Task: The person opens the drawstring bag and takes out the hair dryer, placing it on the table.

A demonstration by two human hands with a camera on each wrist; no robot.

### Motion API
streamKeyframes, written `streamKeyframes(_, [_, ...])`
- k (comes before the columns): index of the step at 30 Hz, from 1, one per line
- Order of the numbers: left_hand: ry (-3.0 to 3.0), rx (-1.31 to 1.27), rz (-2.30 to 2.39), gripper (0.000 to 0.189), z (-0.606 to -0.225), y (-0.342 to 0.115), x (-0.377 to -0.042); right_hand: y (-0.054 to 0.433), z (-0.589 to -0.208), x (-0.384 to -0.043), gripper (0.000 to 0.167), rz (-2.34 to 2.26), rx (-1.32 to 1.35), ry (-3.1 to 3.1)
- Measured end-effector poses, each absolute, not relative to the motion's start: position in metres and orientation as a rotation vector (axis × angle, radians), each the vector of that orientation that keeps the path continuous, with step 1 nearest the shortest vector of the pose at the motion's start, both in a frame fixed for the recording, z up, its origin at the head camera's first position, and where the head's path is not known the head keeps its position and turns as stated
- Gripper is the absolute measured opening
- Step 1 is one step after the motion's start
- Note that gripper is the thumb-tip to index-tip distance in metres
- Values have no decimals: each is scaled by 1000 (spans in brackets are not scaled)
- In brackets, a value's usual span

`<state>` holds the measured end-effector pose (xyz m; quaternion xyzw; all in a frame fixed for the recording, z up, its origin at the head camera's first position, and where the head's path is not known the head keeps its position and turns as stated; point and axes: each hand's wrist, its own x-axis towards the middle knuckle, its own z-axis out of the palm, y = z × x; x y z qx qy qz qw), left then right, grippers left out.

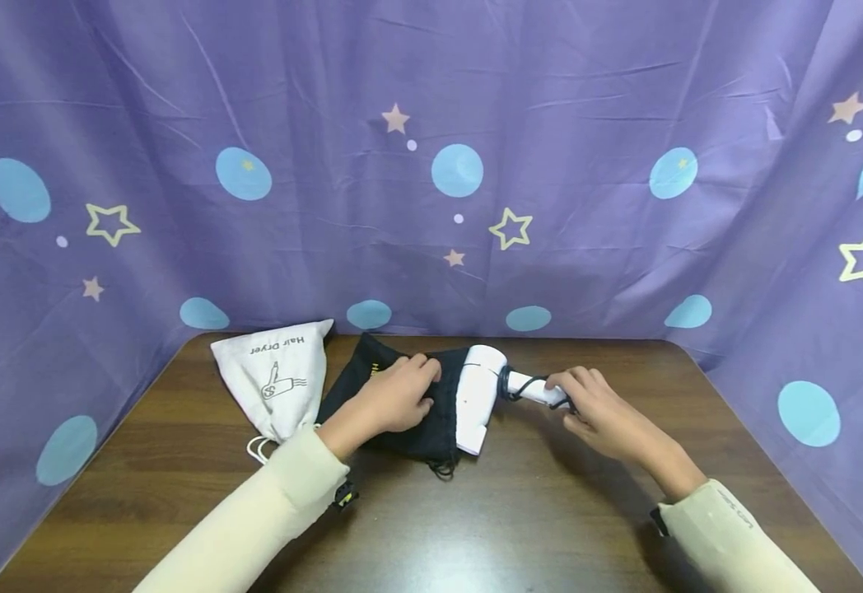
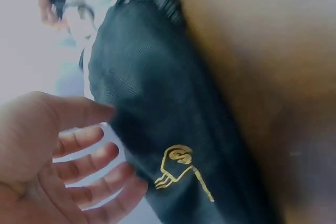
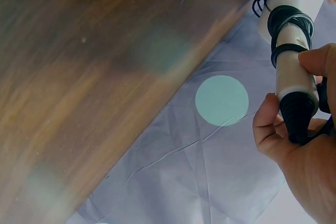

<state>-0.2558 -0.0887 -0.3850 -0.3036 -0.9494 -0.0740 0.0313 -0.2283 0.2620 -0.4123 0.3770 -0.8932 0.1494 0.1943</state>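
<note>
A white hair dryer (image 1: 479, 387) lies on the table with its black cord (image 3: 290, 22) wound round the handle. My right hand (image 1: 609, 416) holds the end of that handle, thumb on one side and fingers curled on the other in the right wrist view. Left of the dryer's body lies a black drawstring pouch (image 1: 409, 436) with a gold hair dryer print; its mouth is against the dryer. Over the pouch is my left hand (image 1: 394, 399), its fingers loosely bent and spread. Whether they touch the cloth is hard to tell in the blurred left wrist view.
A white drawstring bag (image 1: 283, 379) printed "Hair Dryer" lies at the table's back left, its cord loop (image 1: 259, 450) toward the front. The brown wooden table (image 1: 535, 527) meets a purple curtain (image 1: 580, 272) along its back and sides.
</note>
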Motion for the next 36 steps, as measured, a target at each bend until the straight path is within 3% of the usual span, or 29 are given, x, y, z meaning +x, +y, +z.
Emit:
streamKeyframes(11, [-2932, -1130, -225, 39, -404, -93, -216, 261, -413, -229, 43, 425, 1043, -2528])
streamKeyframes(17, [-2962, -1109, -200, 43, -406, -90, -215, 260, -412, -228, 43, 431, 1030, -2537])
streamKeyframes(36, [-2977, -1200, -152, 29, -412, -94, -212, 292, -416, -224, 49, 419, 964, -2542])
